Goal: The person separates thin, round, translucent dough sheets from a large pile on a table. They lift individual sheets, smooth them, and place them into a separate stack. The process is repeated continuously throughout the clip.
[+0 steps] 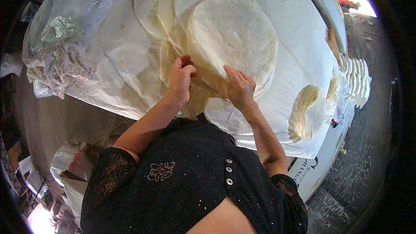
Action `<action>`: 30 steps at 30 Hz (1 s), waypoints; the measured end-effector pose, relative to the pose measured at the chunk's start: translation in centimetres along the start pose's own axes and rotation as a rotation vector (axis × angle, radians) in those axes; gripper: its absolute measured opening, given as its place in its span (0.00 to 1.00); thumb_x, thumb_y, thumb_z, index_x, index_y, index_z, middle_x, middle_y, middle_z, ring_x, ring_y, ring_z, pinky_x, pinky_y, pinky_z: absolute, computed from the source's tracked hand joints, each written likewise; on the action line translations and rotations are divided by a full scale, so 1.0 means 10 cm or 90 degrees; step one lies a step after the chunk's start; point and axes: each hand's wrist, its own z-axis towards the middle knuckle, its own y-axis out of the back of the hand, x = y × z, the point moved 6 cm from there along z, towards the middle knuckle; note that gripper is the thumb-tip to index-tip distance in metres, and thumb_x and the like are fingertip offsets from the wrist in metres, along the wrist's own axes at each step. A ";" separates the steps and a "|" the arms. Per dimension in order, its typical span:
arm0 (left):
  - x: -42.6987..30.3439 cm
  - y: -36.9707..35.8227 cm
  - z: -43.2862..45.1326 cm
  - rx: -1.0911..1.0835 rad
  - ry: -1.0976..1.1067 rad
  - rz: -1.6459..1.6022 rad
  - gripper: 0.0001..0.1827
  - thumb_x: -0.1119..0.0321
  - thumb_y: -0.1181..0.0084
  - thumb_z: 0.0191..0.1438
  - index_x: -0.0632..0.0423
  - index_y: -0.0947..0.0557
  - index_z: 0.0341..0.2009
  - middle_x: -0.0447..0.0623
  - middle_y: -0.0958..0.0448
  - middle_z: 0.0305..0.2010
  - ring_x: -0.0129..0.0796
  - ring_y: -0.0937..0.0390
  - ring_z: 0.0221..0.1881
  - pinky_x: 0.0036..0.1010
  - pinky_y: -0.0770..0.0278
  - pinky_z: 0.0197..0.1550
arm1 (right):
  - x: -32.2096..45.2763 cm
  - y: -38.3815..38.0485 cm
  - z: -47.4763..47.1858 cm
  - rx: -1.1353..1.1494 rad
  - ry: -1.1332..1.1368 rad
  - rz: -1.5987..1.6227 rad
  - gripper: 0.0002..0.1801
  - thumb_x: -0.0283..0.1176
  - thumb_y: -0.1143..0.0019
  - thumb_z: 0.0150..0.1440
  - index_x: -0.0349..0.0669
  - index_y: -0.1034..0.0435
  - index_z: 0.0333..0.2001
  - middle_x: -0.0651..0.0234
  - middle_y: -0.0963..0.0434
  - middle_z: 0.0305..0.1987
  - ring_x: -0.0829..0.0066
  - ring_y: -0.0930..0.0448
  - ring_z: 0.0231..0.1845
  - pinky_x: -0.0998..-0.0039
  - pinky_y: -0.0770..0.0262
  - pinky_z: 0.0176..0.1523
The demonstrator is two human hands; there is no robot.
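Before me lies a stack of thin, round, pale flatbreads (234,35) with slightly wavy edges. The fingertips of my right hand (241,87) pinch the near edge of this stack. My left hand (180,79) is just left of the stack, thumb and fingers brought together; whether a thin sheet edge is between them I cannot tell. More overlapping flatbreads (149,9) fan out behind and to the left, partly covered by the stack. Below and between my hands, a browner, thin sheet (211,79) lies in shadow.
White plastic sheeting (113,81) covers the table. A folded flatbread bundle (307,113) lies at the right. Clear plastic (61,29) and a crumpled patterned cloth or bag (65,61) lie at left. Beyond the right edge are a brush (333,45) and folded white stacks (357,78).
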 end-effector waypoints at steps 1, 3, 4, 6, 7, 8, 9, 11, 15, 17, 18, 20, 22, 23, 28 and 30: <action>0.00 -0.01 -0.01 0.004 0.010 -0.008 0.22 0.79 0.54 0.45 0.58 0.30 0.49 0.47 0.29 0.45 0.32 0.30 0.40 0.27 0.31 0.46 | 0.04 -0.01 0.01 0.004 0.001 -0.007 0.20 0.19 0.51 0.45 0.38 0.30 0.45 0.61 0.21 0.41 0.63 0.20 0.40 0.68 0.25 0.41; -0.02 -0.03 -0.02 0.013 0.031 -0.025 0.21 0.79 0.55 0.45 0.57 0.30 0.48 0.47 0.28 0.44 0.32 0.30 0.40 0.28 0.31 0.45 | 0.06 -0.04 0.00 0.016 0.000 -0.008 0.21 0.20 0.49 0.44 0.37 0.30 0.46 0.60 0.22 0.43 0.62 0.21 0.42 0.68 0.25 0.43; -0.02 -0.06 -0.04 0.041 0.045 -0.038 0.21 0.79 0.55 0.45 0.57 0.30 0.48 0.47 0.29 0.45 0.33 0.30 0.40 0.29 0.30 0.45 | 0.04 -0.06 -0.03 0.025 -0.001 -0.003 0.22 0.21 0.48 0.44 0.37 0.31 0.47 0.60 0.23 0.45 0.62 0.22 0.45 0.67 0.26 0.44; -0.02 -0.12 -0.06 0.094 0.072 -0.064 0.22 0.80 0.56 0.45 0.57 0.30 0.48 0.48 0.29 0.46 0.34 0.29 0.42 0.31 0.29 0.45 | 0.06 -0.08 -0.08 0.038 -0.008 0.002 0.26 0.25 0.45 0.44 0.38 0.33 0.50 0.60 0.25 0.50 0.61 0.24 0.49 0.66 0.27 0.48; -0.03 -0.15 -0.06 0.119 0.074 -0.084 0.22 0.80 0.57 0.45 0.56 0.31 0.49 0.48 0.29 0.46 0.35 0.29 0.43 0.33 0.28 0.45 | 0.09 -0.09 -0.11 0.043 -0.014 0.002 0.28 0.28 0.43 0.44 0.39 0.35 0.52 0.61 0.27 0.52 0.62 0.26 0.52 0.66 0.29 0.50; -0.03 -0.19 -0.07 0.144 0.076 -0.103 0.23 0.80 0.57 0.45 0.56 0.32 0.50 0.48 0.29 0.47 0.36 0.28 0.45 0.34 0.27 0.46 | 0.12 -0.09 -0.14 0.047 -0.019 0.002 0.30 0.31 0.41 0.44 0.41 0.36 0.54 0.62 0.29 0.55 0.62 0.27 0.54 0.65 0.30 0.52; -0.03 -0.24 -0.07 0.171 0.078 -0.123 0.24 0.80 0.58 0.45 0.55 0.33 0.50 0.48 0.30 0.47 0.38 0.28 0.46 0.36 0.26 0.46 | 0.11 -0.11 -0.18 0.056 -0.040 0.003 0.32 0.31 0.40 0.44 0.41 0.37 0.55 0.62 0.30 0.56 0.62 0.29 0.56 0.65 0.31 0.53; -0.05 -0.30 -0.07 0.200 0.061 -0.134 0.27 0.80 0.59 0.44 0.55 0.35 0.54 0.51 0.32 0.52 0.42 0.29 0.51 0.39 0.26 0.50 | 0.06 -0.18 -0.26 0.073 -0.081 0.005 0.36 0.31 0.39 0.42 0.41 0.40 0.58 0.61 0.33 0.60 0.61 0.32 0.60 0.64 0.34 0.57; -0.09 -0.36 -0.03 0.235 0.061 -0.120 0.31 0.81 0.60 0.43 0.54 0.36 0.56 0.53 0.33 0.55 0.44 0.30 0.54 0.41 0.27 0.53 | -0.15 -0.04 -0.17 0.103 -0.107 0.034 0.34 0.19 0.48 0.39 0.39 0.39 0.56 0.57 0.26 0.51 0.61 0.24 0.49 0.64 0.27 0.49; -0.10 -0.38 -0.05 0.281 0.089 -0.189 0.32 0.81 0.60 0.43 0.56 0.38 0.57 0.53 0.32 0.53 0.42 0.29 0.52 0.40 0.27 0.53 | -0.12 0.12 -0.03 0.130 -0.069 0.007 0.35 0.20 0.51 0.39 0.40 0.39 0.56 0.57 0.25 0.48 0.61 0.22 0.44 0.65 0.25 0.44; -0.10 -0.40 -0.06 0.303 0.104 -0.226 0.32 0.81 0.60 0.42 0.57 0.38 0.57 0.53 0.32 0.52 0.41 0.28 0.51 0.40 0.26 0.53 | -0.08 0.16 0.03 0.139 -0.040 -0.006 0.35 0.21 0.50 0.38 0.40 0.39 0.56 0.57 0.25 0.48 0.60 0.22 0.43 0.65 0.25 0.43; -0.08 -0.47 -0.09 0.319 0.115 -0.222 0.31 0.81 0.60 0.42 0.57 0.37 0.56 0.53 0.32 0.52 0.41 0.29 0.51 0.39 0.27 0.53 | -0.03 0.15 0.03 0.144 -0.013 -0.009 0.36 0.23 0.48 0.38 0.39 0.39 0.56 0.56 0.25 0.48 0.59 0.22 0.43 0.66 0.25 0.43; -0.06 -0.50 -0.11 0.322 0.119 -0.199 0.31 0.81 0.60 0.42 0.57 0.37 0.56 0.53 0.32 0.52 0.41 0.29 0.52 0.39 0.27 0.54 | 0.01 0.10 0.01 0.088 -0.037 -0.005 0.36 0.24 0.46 0.38 0.38 0.40 0.56 0.56 0.26 0.48 0.59 0.22 0.44 0.65 0.25 0.44; -0.06 -0.53 -0.13 0.322 0.120 -0.178 0.30 0.81 0.60 0.42 0.58 0.36 0.55 0.53 0.31 0.51 0.41 0.30 0.52 0.39 0.27 0.54 | 0.03 0.08 0.00 0.060 -0.049 -0.003 0.36 0.25 0.45 0.38 0.38 0.40 0.56 0.56 0.26 0.48 0.58 0.22 0.44 0.65 0.26 0.45; 0.03 -0.46 -0.11 0.282 0.147 -0.055 0.29 0.79 0.59 0.44 0.58 0.37 0.56 0.53 0.32 0.52 0.43 0.31 0.53 0.38 0.29 0.55 | 0.19 0.00 0.00 -0.006 -0.068 -0.022 0.38 0.27 0.39 0.35 0.38 0.39 0.55 0.59 0.27 0.49 0.59 0.23 0.44 0.67 0.25 0.43; 0.02 -0.47 -0.09 0.273 0.147 -0.004 0.29 0.78 0.58 0.44 0.57 0.38 0.56 0.53 0.33 0.52 0.42 0.31 0.53 0.40 0.29 0.55 | 0.19 0.00 0.03 -0.011 -0.052 -0.036 0.37 0.25 0.40 0.35 0.39 0.38 0.55 0.60 0.27 0.49 0.60 0.23 0.44 0.66 0.25 0.42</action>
